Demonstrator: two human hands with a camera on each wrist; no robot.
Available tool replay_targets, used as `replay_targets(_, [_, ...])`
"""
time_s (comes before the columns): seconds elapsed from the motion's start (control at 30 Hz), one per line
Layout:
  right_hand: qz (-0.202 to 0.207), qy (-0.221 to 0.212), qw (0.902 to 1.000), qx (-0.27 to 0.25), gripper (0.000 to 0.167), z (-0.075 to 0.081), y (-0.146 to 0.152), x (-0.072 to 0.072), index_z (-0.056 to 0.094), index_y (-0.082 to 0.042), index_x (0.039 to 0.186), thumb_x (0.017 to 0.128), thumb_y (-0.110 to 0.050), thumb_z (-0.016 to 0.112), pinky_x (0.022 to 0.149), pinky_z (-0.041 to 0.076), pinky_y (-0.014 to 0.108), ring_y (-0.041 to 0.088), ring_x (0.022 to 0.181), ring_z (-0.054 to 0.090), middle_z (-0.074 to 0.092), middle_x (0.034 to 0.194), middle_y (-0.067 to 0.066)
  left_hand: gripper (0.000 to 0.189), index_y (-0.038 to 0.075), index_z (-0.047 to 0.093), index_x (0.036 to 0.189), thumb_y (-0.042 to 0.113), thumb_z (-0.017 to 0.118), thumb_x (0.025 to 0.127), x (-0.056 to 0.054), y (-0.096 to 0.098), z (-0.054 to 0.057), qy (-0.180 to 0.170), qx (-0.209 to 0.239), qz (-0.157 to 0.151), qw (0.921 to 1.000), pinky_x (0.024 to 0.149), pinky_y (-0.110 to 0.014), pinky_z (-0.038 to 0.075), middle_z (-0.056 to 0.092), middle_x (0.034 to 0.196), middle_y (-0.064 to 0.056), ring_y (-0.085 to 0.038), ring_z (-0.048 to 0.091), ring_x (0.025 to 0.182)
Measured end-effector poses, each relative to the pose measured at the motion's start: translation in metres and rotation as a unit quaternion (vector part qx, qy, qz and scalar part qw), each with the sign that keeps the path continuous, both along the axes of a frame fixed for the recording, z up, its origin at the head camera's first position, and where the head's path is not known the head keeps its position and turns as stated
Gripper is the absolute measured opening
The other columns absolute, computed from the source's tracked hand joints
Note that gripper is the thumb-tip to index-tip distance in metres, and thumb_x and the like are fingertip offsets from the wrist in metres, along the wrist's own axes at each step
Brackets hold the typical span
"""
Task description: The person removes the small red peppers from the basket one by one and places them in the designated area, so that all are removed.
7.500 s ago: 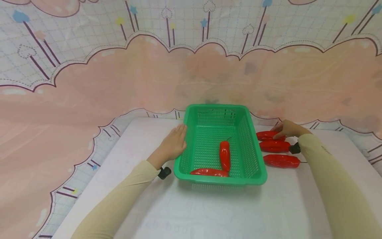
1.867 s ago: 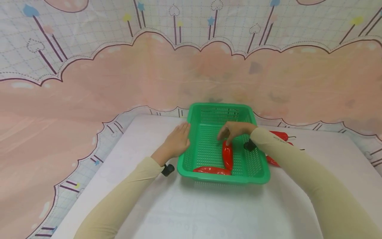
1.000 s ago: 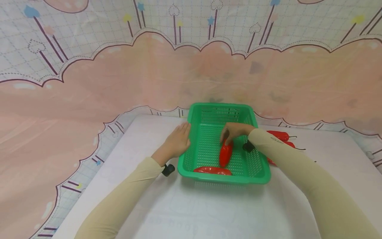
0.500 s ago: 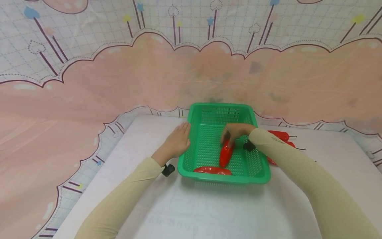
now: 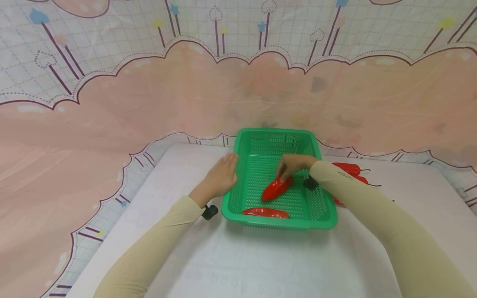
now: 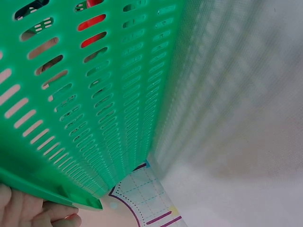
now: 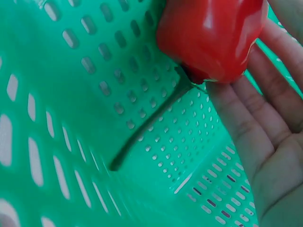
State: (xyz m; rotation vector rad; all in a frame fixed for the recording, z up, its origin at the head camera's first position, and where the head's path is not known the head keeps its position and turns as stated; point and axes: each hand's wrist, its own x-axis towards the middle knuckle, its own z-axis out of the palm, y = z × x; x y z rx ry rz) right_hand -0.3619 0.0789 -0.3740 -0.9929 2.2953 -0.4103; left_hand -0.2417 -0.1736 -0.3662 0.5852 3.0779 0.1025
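In the head view my right hand [image 5: 295, 164] reaches into a green plastic basket [image 5: 283, 223] and holds a red chili pepper [image 5: 275, 189] by its stem end. The pepper slants down to the left. The right wrist view shows fingers [image 7: 246, 123] against the pepper [image 7: 213, 38], whose dark green stem [image 7: 151, 118] sticks out below them. A second red pepper [image 5: 265, 212] lies across the basket's near end. My left hand [image 5: 218, 177] rests on the left rim with fingers extended; the left wrist view catches its fingers [image 6: 23, 210] along the basket rim [image 6: 47, 191].
To the right of the basket several red peppers lie on the white table [image 5: 208, 260], partly hidden by my right sleeve [image 5: 365, 211]; the farthest pepper [image 5: 348, 168] shows its stem. A patterned pink and white cloth [image 5: 186, 95] hangs behind the table.
My right hand has come from the peppers on the table into the basket and taken hold of the pepper there. That pepper's lower end has swung left. The left hand stays at the rim.
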Motion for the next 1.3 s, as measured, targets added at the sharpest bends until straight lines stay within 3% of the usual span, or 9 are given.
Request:
replay_targets(0.4, [-0.005,0.004,1.0,0.0,0.026,0.0005,-0.0017,0.0011,0.073,-0.005,0.103,0.081,-0.019,0.072,0.089,0.055,0.034,0.019,0.097,0.067,0.073,0.103,0.009,0.06,-0.012,0.016,0.145,0.018,0.029,0.094,0.0008,-0.0004,0.0012,0.003,0.006,-0.002,1.0,0.12,-0.045,0.016,0.017,0.153,-0.027,-0.037,0.015,0.145])
replay_targets(0.77, [-0.016,-0.021,0.9994,0.023,0.038,0.0023,-0.0023,0.0008,0.069,-0.005,0.113,0.075,-0.006,0.075,0.094,0.053,0.037,0.021,0.104,0.064,0.07,0.111,0.01,0.06,-0.012,0.015,0.145,0.019,0.028,0.095,0.0005,-0.0002,0.0014,-0.001,0.005,-0.001,1.0,0.121,-0.045,0.015,0.016,0.154,-0.027,-0.037,0.014,0.145])
replay_targets(0.97, [0.005,-0.018,0.9996,0.022,0.038,0.0014,-0.0017,0.0001,0.069,-0.003,0.112,0.074,-0.004,0.076,0.092,0.054,0.037,0.022,0.103,0.065,0.07,0.11,0.013,0.061,-0.011,0.015,0.146,0.019,0.028,0.095,-0.0008,-0.0004,0.0001,-0.003,0.0,0.002,1.0,0.121,-0.044,0.015,0.015,0.154,-0.026,-0.037,0.014,0.145])
replay_targets(1.3, [0.0,-0.008,0.9994,0.034,0.039,0.0011,-0.0044,0.0037,0.07,-0.004,0.111,0.072,-0.003,0.077,0.09,0.055,0.037,0.023,0.102,0.066,0.07,0.11,0.013,0.061,-0.011,0.015,0.146,0.019,0.028,0.094,-0.0008,-0.0012,-0.0019,0.001,0.006,0.002,1.0,0.12,-0.045,0.017,0.017,0.153,-0.027,-0.037,0.015,0.145])
